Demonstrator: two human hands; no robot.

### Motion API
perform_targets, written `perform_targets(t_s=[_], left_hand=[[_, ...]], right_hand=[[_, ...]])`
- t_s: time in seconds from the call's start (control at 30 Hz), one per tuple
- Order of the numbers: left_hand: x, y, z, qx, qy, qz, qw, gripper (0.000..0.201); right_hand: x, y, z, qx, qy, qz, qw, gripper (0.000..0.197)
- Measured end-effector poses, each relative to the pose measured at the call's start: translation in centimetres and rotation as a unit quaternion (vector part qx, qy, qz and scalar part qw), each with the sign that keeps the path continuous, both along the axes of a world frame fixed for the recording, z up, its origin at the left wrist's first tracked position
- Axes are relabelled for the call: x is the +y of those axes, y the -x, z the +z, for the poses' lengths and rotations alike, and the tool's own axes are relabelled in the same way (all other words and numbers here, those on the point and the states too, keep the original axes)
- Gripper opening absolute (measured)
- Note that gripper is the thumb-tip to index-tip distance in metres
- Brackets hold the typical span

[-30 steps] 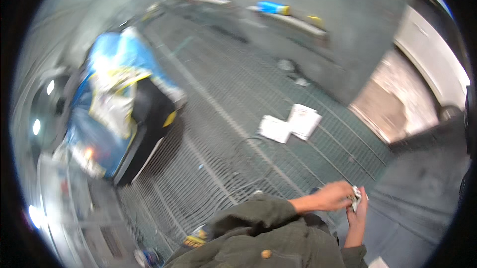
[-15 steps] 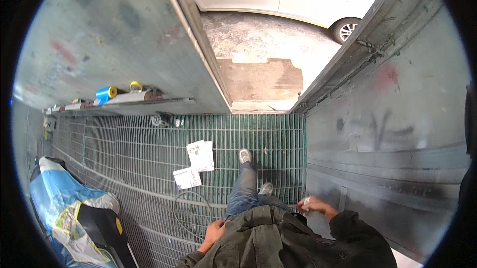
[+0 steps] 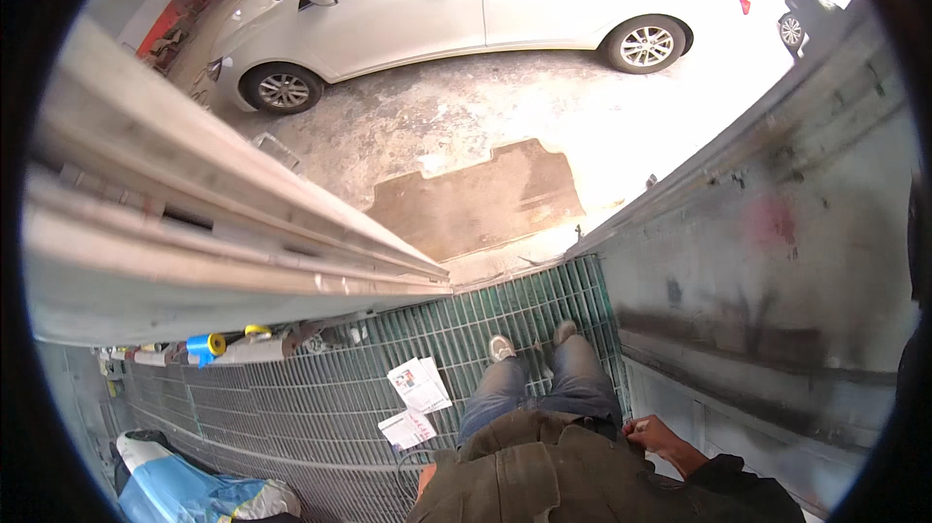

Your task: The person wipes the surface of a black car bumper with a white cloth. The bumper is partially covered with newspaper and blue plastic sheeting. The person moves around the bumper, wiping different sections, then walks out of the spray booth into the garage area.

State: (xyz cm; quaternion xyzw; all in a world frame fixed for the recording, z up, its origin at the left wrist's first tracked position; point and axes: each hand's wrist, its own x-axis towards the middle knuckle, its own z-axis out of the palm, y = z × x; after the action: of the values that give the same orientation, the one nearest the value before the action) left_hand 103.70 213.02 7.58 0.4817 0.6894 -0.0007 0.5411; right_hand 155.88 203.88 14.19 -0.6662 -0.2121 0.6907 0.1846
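Note:
My right hand (image 3: 652,434) hangs beside my right hip, near the grey wall panel (image 3: 752,300). Its fingers are curled together round something small and pale that I cannot make out. Of my left hand (image 3: 427,476) only a sliver shows at my left side; the dark jacket (image 3: 544,474) covers the rest, fingers included. Closest to it on the grated floor (image 3: 320,416) lie printed paper sheets (image 3: 419,385) and a smaller printed sheet (image 3: 407,429). A thin hose or cable (image 3: 403,474) curves beside that hand.
An open doorway faces me, with a flat brown mat (image 3: 485,203) just outside. Beyond it stands a white car (image 3: 437,18). On the left, a ledge carries a blue and yellow roll (image 3: 205,344); below lies a blue and white covered bundle (image 3: 180,479).
My view has moved closer to the doorway, and more of the car shows. My feet have stepped forward, now nearly side by side. The left hand has become mostly hidden.

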Motion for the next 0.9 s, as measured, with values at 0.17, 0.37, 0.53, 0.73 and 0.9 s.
perform_targets(t_s=[0.17, 0.37, 0.53, 0.73, 0.9], left_hand=[[10.0, -6.1, 0.0, -0.084, 0.018, 0.049, 0.995, 0.048], [25.5, -14.4, -2.2, -0.122, 0.062, 0.123, 0.983, 0.056], [40.5, -24.2, -0.5, -0.153, 0.103, -0.065, 0.981, 0.05], [54.1, -33.1, -5.8, -0.184, 0.037, -0.44, 0.878, 0.034], [62.5, -34.9, -16.5, -0.163, 0.067, -0.442, 0.88, 0.03]], right_hand=[[6.9, -3.2, -1.8, -0.058, 0.05, -0.071, 0.995, 0.011], [19.5, -6.2, -2.7, -0.079, -0.043, -0.136, 0.987, 0.018], [22.7, -11.9, -4.2, -0.003, -0.142, -0.155, 0.978, 0.024], [24.7, -10.0, -3.7, 0.057, 0.011, -0.26, 0.964, 0.027], [31.8, -7.5, -8.0, 0.089, 0.027, -0.395, 0.914, 0.03]])
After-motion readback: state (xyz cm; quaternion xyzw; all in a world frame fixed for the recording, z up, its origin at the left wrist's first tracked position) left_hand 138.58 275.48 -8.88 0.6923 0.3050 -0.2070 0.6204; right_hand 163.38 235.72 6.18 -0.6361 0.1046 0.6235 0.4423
